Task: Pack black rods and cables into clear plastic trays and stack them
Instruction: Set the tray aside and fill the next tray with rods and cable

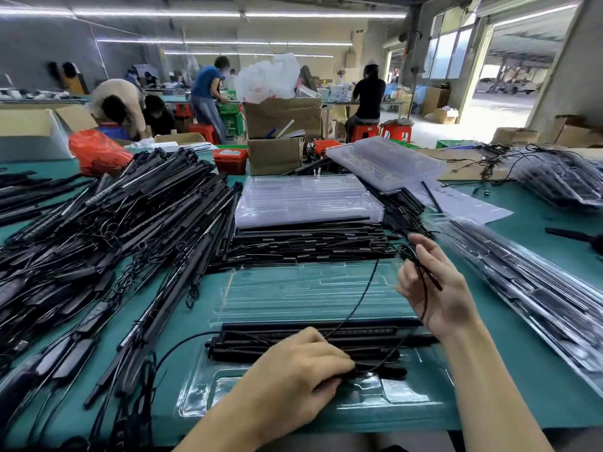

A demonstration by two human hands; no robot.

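Observation:
A clear plastic tray (310,295) lies open on the green table in front of me. Black rods (261,344) lie across its near half. My left hand (293,373) presses down on the rods, fingers curled over a rod end and a cable. My right hand (434,285) is raised above the tray's right side and holds a coiled black cable (421,272) between thumb and fingers. The cable runs down from it to the rods. More black rods (310,243) lie in a flat row beyond the tray.
A big heap of black rods and cables (114,230) fills the table's left. A stack of empty clear trays (303,197) sits behind, packed trays (528,282) lie at the right. Cardboard boxes (277,154) and an orange bag (98,151) stand further back. Several people work beyond.

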